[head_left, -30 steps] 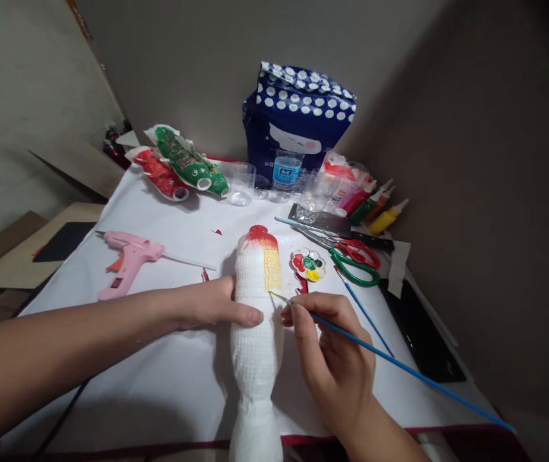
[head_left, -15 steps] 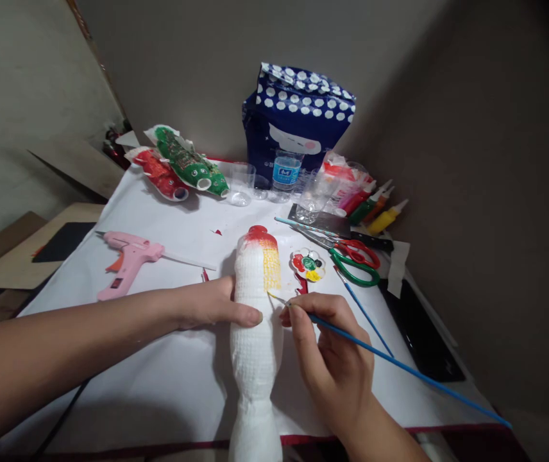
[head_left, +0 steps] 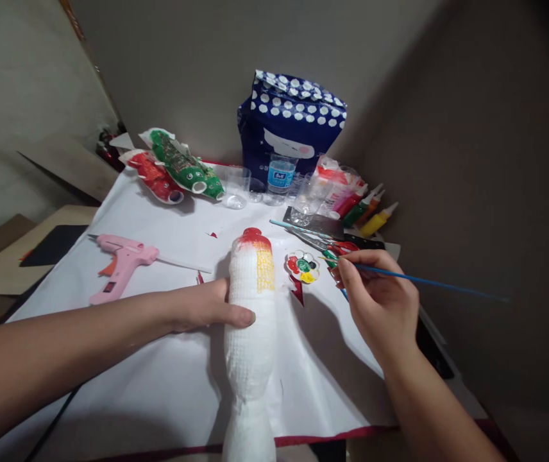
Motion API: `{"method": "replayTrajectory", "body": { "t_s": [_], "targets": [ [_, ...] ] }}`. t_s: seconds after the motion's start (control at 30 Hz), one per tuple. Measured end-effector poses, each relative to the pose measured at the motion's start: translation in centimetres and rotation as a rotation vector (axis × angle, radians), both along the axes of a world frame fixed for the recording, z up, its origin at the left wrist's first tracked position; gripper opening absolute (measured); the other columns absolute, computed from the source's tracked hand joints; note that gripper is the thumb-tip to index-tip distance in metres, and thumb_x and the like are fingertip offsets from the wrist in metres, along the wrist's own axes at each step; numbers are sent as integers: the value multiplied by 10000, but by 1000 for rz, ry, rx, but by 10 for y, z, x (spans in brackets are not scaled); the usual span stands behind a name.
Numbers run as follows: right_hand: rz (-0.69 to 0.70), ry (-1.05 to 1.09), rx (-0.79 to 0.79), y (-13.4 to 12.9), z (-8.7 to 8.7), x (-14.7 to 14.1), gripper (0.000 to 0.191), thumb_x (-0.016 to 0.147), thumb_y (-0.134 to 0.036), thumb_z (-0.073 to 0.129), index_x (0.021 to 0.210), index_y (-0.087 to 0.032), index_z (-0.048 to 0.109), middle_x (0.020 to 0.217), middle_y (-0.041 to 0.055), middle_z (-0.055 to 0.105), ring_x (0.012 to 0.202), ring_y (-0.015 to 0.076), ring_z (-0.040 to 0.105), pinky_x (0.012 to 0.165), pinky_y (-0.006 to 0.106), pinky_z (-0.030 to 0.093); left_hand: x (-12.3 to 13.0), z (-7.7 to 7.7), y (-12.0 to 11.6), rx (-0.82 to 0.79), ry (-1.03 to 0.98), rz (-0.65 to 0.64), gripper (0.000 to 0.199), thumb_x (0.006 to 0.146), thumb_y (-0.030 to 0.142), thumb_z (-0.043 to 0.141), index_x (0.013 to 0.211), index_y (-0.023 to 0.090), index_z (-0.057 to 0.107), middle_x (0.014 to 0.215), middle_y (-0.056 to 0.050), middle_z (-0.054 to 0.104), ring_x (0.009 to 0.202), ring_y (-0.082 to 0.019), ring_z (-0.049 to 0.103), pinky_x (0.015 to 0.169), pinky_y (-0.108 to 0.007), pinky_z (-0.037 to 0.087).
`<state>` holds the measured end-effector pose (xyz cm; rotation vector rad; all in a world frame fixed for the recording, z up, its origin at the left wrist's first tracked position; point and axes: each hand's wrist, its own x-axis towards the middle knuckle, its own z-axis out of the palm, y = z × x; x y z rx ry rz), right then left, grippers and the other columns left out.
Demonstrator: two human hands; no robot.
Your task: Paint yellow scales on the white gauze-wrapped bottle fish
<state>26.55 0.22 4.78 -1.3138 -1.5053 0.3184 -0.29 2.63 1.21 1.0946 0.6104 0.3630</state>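
Note:
A white gauze-wrapped bottle shape stands in the middle, its neck red and a yellow patch below on the right side. My left hand is wrapped round its left side, thumb across the front. Over to the right, my right hand pinches a thin blue paintbrush, whose tip points left, just right of the flower-shaped palette. The palette holds red, green, black, white and yellow paint.
A pink glue gun lies left. Behind are red and green fish figures, clear cups, a blue bag and paint tubes. Scissors lie partly behind my right hand. A dark red scrap lies below the palette.
My right hand has moved the brush away from the bottle shape, rightward and up, beside the palette. My left hand keeps its hold. The whole view has shifted slightly.

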Motion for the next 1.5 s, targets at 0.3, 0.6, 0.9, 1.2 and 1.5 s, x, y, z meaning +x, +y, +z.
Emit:
{"method": "replayTrajectory", "body": {
  "t_s": [0.3,0.6,0.9,1.2,1.5],
  "targets": [
    [20,-223,-245,15,-30,11,134,892,-318,613,823,-206,638,637,3,670,533,157,628,469,244,395,-1,-2,2,-56,11,8,824,627,525,901,1310,171,604,1244,-135,718,1180,-358,653,1029,-483,504],
    [30,-344,-306,17,-34,13,149,885,-336,588,834,-211,651,608,-11,649,450,133,506,484,261,359,-2,-5,2,-45,-23,-3,761,659,518,885,1290,180,625,1263,-128,715,1176,-343,660,1002,-443,528],
    [18,-297,-270,17,-33,10,139,878,-320,610,808,-206,646,596,-11,650,460,139,546,463,255,369,-2,-8,2,-12,-68,-9,777,676,513,875,1316,161,609,1283,-145,701,1198,-345,646,996,-434,534],
    [95,-24,5,-43,8,-37,52,913,-210,672,886,-249,693,782,-17,749,712,158,734,654,256,570,0,-3,2,-7,-71,-26,781,691,525,866,1323,149,604,1255,-136,712,1142,-320,671,946,-384,544],
    [188,189,-15,-55,-3,-65,131,933,-128,627,938,-248,679,847,-28,731,799,136,739,742,241,583,3,3,2,7,-82,-31,771,706,533,855,1326,154,598,1281,-125,695,1166,-318,651,941,-356,526]
  ]
}}
